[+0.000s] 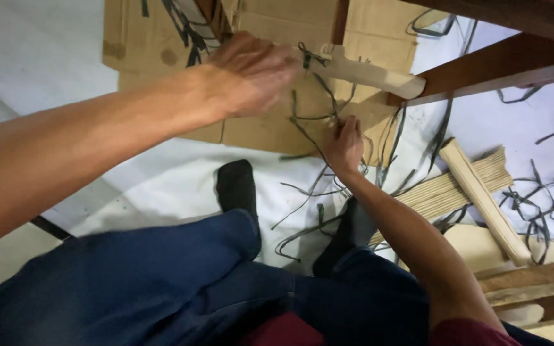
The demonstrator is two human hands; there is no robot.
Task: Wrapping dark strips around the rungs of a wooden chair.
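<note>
Two hands working a dark strap at a cardboard-wrapped wooden bar

Nearest, blue-trousered legs and black-socked feet [237, 186] rest on the white floor [40, 57]. Beyond them the right hand [343, 146] pinches the thin dark plastic strap [307, 131] below the cardboard-wrapped brown wooden bar [379, 75]; the left hand [251, 74] is closed on the strap's knotted end (just left of the wrap). A flat brown cardboard sheet [270, 131] lies under the bar.

flattened cardboard box [270, 128] | brown, flaps open | on white floor, top centre | no labels, signs, screens
</note>
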